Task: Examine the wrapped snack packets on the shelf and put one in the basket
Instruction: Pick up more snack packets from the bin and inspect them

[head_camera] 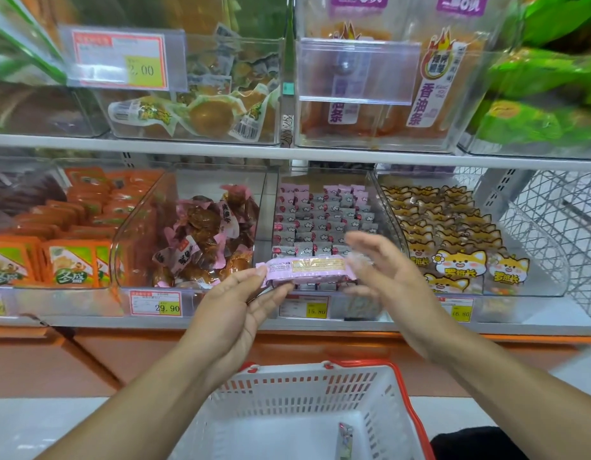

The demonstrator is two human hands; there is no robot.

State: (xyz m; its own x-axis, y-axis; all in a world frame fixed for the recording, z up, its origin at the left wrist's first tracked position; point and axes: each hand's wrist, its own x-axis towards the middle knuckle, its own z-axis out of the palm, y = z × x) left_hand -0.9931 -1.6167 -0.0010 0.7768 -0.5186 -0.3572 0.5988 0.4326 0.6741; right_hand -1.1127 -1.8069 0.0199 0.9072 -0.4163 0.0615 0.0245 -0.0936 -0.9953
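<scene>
Shelf edge [287, 323] — basket [400, 386] below

The snack packet [309, 267] lies crosswise between the left hand [234, 305] and the right hand [392, 272], in front of the bin of small wrapped packets [320, 220] on the lower shelf [287, 323]. Below the hands stands the basket [383, 393], and one small packet [345, 439] lies in it. Left of that bin is the bin of twisted wrapped snacks [201, 234], right of it the bin of cat-face packets [453, 234].
</scene>
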